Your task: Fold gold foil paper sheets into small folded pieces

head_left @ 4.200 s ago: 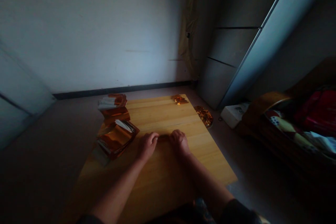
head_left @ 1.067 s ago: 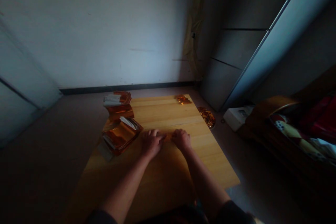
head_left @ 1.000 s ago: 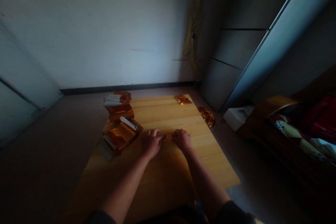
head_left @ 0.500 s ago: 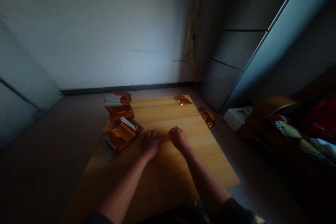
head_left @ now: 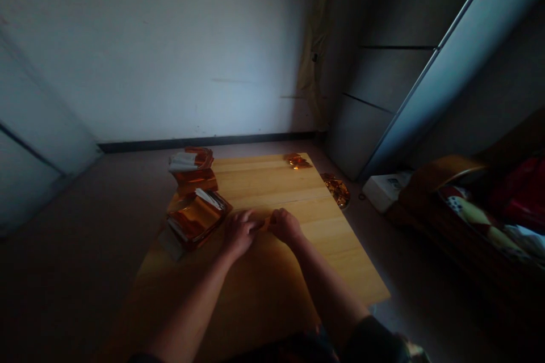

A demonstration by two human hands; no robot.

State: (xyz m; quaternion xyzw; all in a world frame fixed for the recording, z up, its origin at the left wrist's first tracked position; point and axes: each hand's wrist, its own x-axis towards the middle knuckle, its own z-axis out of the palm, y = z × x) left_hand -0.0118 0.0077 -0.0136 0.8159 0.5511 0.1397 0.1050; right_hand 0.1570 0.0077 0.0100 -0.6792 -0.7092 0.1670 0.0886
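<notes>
Over the middle of the wooden table [head_left: 272,181], a small piece of orange foil paper [head_left: 265,224] spans the gap between my hands. My left hand [head_left: 239,233] has its fingers closed on the left end. Fingers curled in a fist, my right hand [head_left: 286,226] pinches the other end. Much of the piece is hidden by the fingers, and its folds are too dark to make out. Just left of my left hand lies a stack of shiny orange foil sheets [head_left: 198,216], with pale edges showing.
More foil sheets [head_left: 196,180] lie behind that stack along the table's left edge. Folded foil pieces [head_left: 298,161] rest at the far right corner. A heap of shiny foil [head_left: 336,190] is on the floor beyond the right edge, near a white box [head_left: 380,191] and a wooden seat [head_left: 451,169].
Both hands have shifted slightly left with the foil piece between them. The left fingers have changed position a little. The stacks stay where they were.
</notes>
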